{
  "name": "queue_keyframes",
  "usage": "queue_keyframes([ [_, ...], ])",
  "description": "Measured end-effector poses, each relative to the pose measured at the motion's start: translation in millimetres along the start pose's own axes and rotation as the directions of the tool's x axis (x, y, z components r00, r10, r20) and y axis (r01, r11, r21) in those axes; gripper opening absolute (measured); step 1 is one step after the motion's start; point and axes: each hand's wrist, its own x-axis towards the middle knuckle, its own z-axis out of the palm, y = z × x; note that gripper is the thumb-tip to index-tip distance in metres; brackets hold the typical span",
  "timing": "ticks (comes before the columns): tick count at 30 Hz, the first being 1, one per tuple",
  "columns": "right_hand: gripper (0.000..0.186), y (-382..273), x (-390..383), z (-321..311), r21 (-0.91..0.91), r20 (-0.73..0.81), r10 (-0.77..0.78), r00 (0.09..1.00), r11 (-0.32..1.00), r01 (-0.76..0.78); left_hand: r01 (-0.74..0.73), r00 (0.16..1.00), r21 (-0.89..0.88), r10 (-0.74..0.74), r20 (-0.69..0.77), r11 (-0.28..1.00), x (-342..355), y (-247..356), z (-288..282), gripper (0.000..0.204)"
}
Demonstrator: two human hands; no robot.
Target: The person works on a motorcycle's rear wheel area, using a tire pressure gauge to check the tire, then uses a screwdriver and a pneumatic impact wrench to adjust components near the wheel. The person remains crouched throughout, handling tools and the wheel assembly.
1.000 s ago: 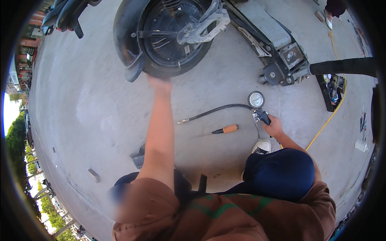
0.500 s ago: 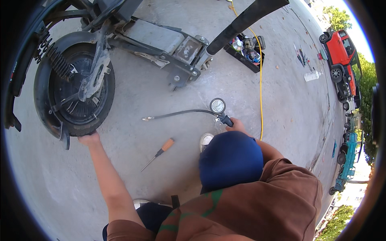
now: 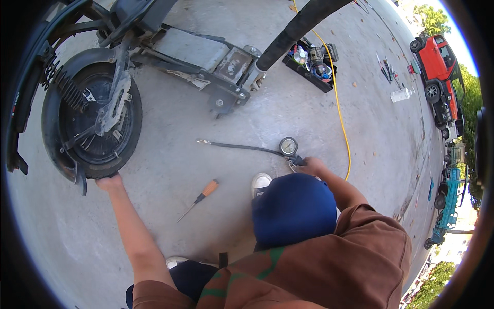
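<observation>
My right hand (image 3: 314, 167) is closed around the dark handle of a tire inflator gauge (image 3: 289, 146), beside my raised blue-clad knee. Its round dial faces up. A black hose reaches left from it over the concrete and ends in a metal fitting (image 3: 204, 141). At the left, my left hand (image 3: 109, 182) holds the lower edge of the black tire (image 3: 128, 147) on a scooter wheel, with its fingers mostly hidden behind the rubber. Between my arms, a screwdriver (image 3: 206, 191) with an orange-brown handle lies on the ground.
A floor jack (image 3: 193, 49) with a long black handle (image 3: 298, 33) stands beside the scooter. Beyond it sits a black tool tray (image 3: 314, 69). A yellow air hose (image 3: 339, 113) curves down the right side. Hand tools and a clear bottle (image 3: 400, 95) lie farther right, near a red vehicle (image 3: 436, 64).
My right hand has moved slightly right and down with the inflator gauge, and its hose end has shifted right. The yellow hose now bows farther right. My left hand stays at the tire.
</observation>
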Motion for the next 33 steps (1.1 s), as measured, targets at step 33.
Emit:
queue_keyframes([
  [33, 0.031, -31.4, 194.3, -231.4, -0.333, -0.599, -0.310, 0.738, 0.935, 0.122, -0.206, 0.976, 0.109, 0.212, -0.052, 0.972, -12.7, 4.6, 19.1, 0.048],
])
